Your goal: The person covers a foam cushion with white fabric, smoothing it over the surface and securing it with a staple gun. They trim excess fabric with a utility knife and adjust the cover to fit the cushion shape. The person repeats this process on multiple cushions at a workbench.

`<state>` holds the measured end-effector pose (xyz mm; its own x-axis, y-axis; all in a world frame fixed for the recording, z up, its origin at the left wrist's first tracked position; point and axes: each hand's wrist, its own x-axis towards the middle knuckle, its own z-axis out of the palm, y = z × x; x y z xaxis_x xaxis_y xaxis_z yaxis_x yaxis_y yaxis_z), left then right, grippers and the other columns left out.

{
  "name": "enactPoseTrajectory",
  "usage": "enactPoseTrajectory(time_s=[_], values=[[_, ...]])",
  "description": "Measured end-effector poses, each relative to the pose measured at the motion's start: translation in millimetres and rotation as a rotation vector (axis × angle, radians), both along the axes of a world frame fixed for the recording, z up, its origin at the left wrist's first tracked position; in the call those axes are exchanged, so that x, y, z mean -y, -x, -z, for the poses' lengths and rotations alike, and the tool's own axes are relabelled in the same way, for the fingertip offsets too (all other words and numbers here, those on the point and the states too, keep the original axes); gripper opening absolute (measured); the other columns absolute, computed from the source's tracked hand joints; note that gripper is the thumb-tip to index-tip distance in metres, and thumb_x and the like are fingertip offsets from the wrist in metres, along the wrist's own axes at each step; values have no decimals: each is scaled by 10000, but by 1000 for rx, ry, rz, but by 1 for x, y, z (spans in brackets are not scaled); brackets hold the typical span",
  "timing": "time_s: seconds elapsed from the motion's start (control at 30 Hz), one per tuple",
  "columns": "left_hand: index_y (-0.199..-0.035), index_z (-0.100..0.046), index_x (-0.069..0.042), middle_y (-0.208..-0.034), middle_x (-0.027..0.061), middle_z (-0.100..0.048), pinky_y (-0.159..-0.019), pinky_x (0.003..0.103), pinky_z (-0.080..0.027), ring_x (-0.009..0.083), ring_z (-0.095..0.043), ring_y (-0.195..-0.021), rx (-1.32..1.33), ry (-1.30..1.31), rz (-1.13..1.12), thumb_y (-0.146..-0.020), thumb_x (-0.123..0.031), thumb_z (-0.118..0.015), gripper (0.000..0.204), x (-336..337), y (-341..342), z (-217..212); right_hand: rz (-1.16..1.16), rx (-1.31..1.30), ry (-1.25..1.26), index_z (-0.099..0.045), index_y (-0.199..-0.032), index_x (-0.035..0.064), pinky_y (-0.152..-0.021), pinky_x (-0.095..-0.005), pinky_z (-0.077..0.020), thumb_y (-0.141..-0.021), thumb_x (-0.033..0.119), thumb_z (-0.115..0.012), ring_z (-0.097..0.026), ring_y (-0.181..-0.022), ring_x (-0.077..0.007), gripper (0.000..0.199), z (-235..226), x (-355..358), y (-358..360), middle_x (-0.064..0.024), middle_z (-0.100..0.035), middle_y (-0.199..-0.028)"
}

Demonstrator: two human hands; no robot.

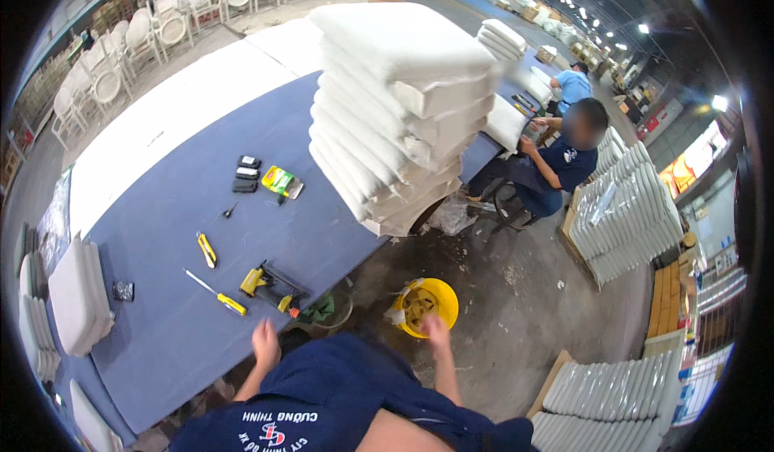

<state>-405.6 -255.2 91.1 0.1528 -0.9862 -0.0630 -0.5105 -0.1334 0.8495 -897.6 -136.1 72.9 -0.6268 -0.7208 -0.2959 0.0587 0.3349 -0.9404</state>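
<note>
Just off the near edge of the blue-covered table [161, 226], my left hand [266, 342] is loosely closed with nothing visible in it. Nearest to it are a yellow-and-black staple gun [270, 287] with a hose fitting and a screwdriver [216, 292] with a yellow handle. My right hand [437, 333] hangs in the air, fingers slightly apart and apparently holding nothing. It overlaps the rim of a yellow bucket [451, 297] on the floor, which has brownish pieces inside. Farther up the table lies a yellow utility knife [206, 249].
A tall stack of white cushions [395, 105] stands at the table's right edge. Black packs [247, 174] and a green-yellow box [279, 181] lie mid-table. More cushions [81, 295] sit at left. A co-worker [564, 158] sits beyond the stack; wrapped cushion piles [625, 210] stand right.
</note>
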Motion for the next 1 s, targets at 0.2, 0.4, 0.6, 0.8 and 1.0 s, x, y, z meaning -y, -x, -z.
enactPoseTrajectory(time_s=[0.2,0.4,0.6,0.8,1.0], values=[[-1276,-650,-62,-1255,236,-698,-907,451,-543,428,-667,-1111,-66,-1117,-828,-1022,-397,-553,431,-360,-192,56,-738,-117,509,-670,-1051,-14,-707,-281,-508,-1129,409,-469,-623,-703,-135,474,-291,220,-44,-101,-703,-880],[-1468,-552,-86,-1305,212,-672,-771,406,-584,321,-720,-1047,-1016,-684,-1116,-1040,-405,-532,535,-365,-148,97,-1477,-69,1279,-722,-1070,21,-840,-411,-544,-1054,312,-552,-694,-882,-245,337,-482,244,-287,-101,-749,-908],[-1313,-670,-106,-1158,169,-746,-816,417,-579,286,-733,-1059,-609,-689,-725,-1007,-346,-549,407,-291,-75,131,-2020,412,1711,-757,-1119,104,-787,-381,-546,-896,221,-763,-655,-823,-262,252,-555,109,-485,-65,-714,-1035],[-1181,-753,-79,-1145,151,-776,-910,451,-576,268,-745,-1071,-447,-789,-1013,-972,-346,-570,386,-375,-122,146,-1765,244,1030,-796,-913,94,-650,-260,-457,-874,64,-756,-583,-693,-136,63,-551,29,-530,-22,-687,-886],[-1103,-722,-72,-978,99,-766,-736,432,-594,238,-743,-823,-628,-981,-1037,-989,-368,-543,364,-408,-217,125,-1807,375,1946,-715,-991,256,-733,-290,-411,-993,192,-688,-567,-785,-67,69,-539,85,-650,110,-662,-926]])
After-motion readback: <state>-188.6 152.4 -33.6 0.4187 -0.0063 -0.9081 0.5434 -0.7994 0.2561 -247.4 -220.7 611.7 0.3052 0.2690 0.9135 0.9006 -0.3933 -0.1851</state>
